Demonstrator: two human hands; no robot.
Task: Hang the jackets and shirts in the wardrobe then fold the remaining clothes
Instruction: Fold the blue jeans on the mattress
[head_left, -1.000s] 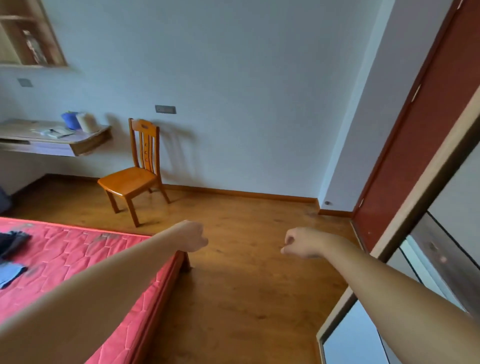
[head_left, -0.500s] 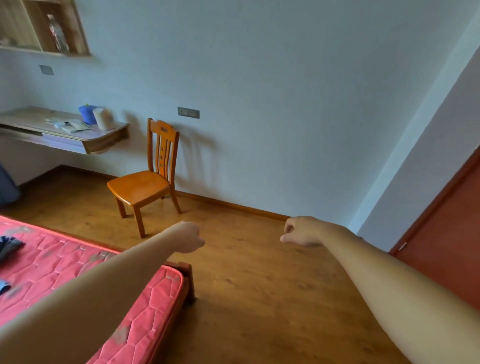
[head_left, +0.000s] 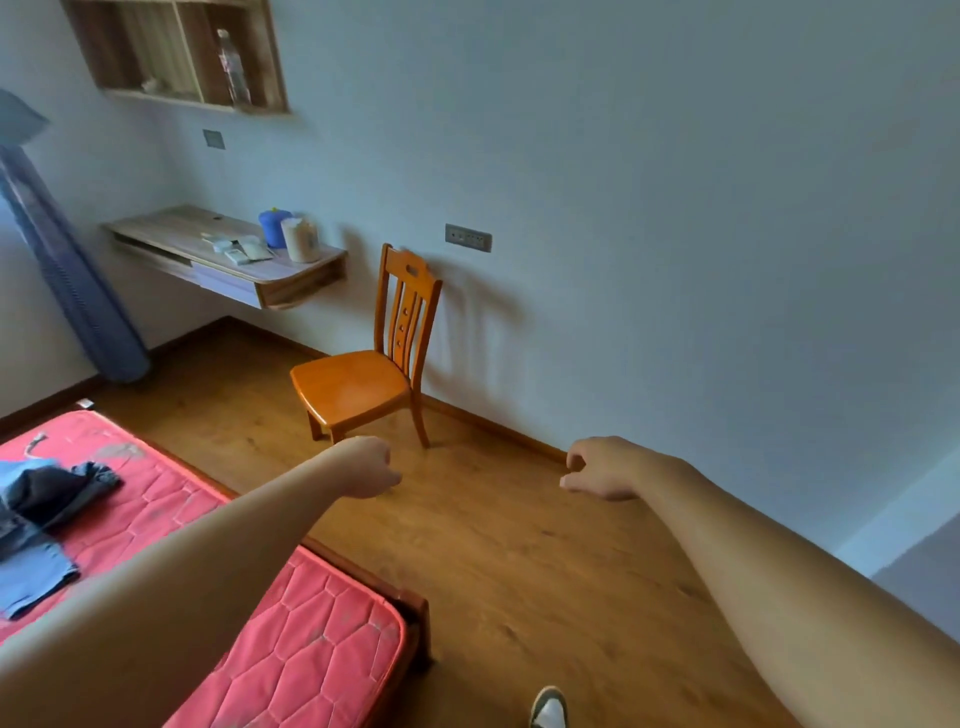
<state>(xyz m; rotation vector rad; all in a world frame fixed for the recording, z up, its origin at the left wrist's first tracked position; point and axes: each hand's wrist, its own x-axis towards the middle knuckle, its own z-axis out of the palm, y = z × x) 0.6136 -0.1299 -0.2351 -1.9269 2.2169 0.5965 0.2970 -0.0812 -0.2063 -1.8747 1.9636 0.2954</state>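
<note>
clothes (head_left: 49, 499) | blue and dark, possibly denim | crumpled heap | on red mattress (head_left: 311, 649), far left

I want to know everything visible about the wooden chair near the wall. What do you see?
The wooden chair is orange-brown, seemingly varnished, with a glossy, bare seat. Its back has a top rail with a cut-out above vertical slats. It stands upright on the wooden floor, its back close to the wall, right of the wall-mounted desk. Nothing lies on it. Neither the left hand nor the right hand touches it, though the left hand hides one front foot.
</note>
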